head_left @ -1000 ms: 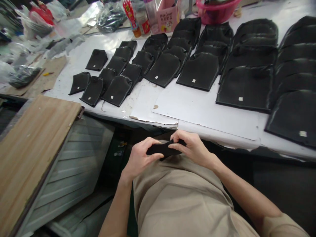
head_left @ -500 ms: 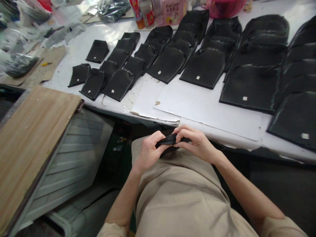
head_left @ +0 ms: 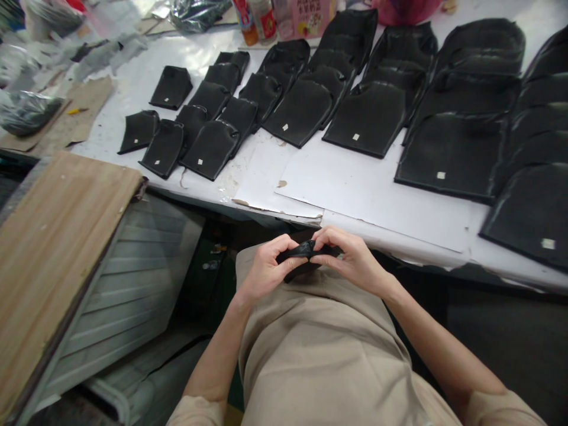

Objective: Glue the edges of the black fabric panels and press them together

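Note:
Both hands meet over my lap, just in front of the table's edge. My left hand [head_left: 266, 267] pinches the left part of a small black piece [head_left: 302, 251], thumb below and fingers above. On the same piece's right part, my right hand [head_left: 348, 255] is closed with bent fingers, its thumb close to the left one. The piece looks folded or bunched between the fingertips, and its lower part hangs over my beige clothing [head_left: 319, 349]. Rows of flat black pieces [head_left: 364, 118], several with a small pale sticker, lie overlapping on the white table [head_left: 346, 183].
A wooden board [head_left: 62, 236] and a ribbed grey panel [head_left: 128, 266] stand at the left. Bottles [head_left: 264, 23], a pink box [head_left: 313, 18] and a pink container [head_left: 406, 9] are at the back. Plastic bags [head_left: 26, 112] lie at the far left.
My left thumb has moved right along the black piece, closer to the right thumb. Both hands still hold the piece. The view has shifted slightly.

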Available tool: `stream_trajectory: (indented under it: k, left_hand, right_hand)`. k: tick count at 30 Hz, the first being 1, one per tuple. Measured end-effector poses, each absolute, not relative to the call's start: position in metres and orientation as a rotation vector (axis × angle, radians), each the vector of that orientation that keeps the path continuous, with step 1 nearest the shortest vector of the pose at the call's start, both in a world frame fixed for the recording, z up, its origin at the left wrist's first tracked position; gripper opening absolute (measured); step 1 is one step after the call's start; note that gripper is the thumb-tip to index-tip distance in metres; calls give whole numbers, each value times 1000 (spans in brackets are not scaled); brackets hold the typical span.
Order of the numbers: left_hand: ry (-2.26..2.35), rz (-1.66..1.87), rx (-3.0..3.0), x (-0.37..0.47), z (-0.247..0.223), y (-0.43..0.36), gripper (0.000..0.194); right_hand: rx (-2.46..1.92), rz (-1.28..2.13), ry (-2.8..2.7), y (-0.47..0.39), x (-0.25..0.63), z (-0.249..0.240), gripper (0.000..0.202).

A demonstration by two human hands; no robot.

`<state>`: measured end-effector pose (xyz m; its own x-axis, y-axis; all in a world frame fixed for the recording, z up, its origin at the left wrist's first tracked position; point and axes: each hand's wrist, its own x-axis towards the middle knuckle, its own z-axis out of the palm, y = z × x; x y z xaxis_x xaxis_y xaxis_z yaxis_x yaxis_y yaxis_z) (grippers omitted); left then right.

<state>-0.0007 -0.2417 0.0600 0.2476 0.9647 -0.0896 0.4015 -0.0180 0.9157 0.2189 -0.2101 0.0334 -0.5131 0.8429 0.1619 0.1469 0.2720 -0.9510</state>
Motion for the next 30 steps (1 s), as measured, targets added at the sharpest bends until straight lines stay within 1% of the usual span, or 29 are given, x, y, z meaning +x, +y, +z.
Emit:
stream_trajectory:
  k: [8,16,21,26,30]
  left_hand:
    - [1309,726,1581,-3,55,-242,17]
    - [1316,723,1557,-6,53,-239,16]
    - [1313,720,1519,-12,51,-233,18]
    - [1282,731,1438,-14,55,-223,24]
    - [1343,711,1438,-7,56,-217,19]
  right_hand:
    - [-878,1335,-1951,-206,217,40,20]
    - [-838,1306,-1978,-203,212,34,11]
    - [-848,1279,-1982,-197,210,33,18]
    - [-838,1213,-1967,-192,204,33,18]
    - [-812,1176,-1980,-191,201,32,16]
